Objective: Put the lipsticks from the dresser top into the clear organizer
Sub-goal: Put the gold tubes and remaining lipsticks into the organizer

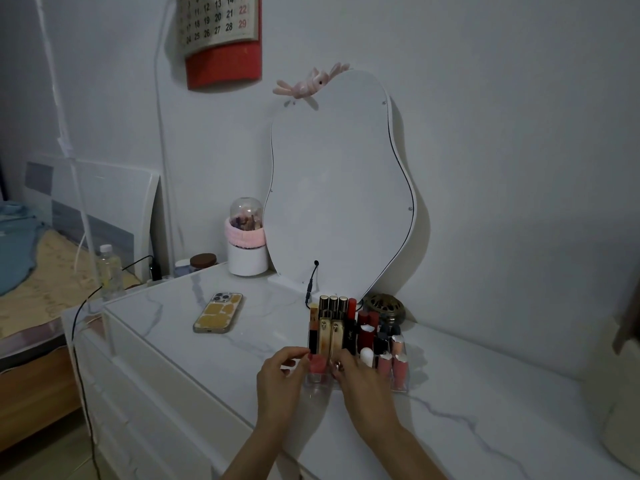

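The clear organizer [401,381] on the counter [485,393] holds lipsticks [333,320] standing upright, caps up; the count is unclear. Both hands meet at its six o'clock edge: the left hand [278,377] pinches a pink lipstick [317,365] upright, and the right hand [358,375] curls beside it, its grip unclear.

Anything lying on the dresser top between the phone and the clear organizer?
No. In the head view the marble between the phone and the clear organizer is bare; only the left hand reaches the organizer's front.

Both forearms are bare, no sleeves showing. The right hand [360,379] has a ring on one finger. Left hand [277,379] has red-painted nails.
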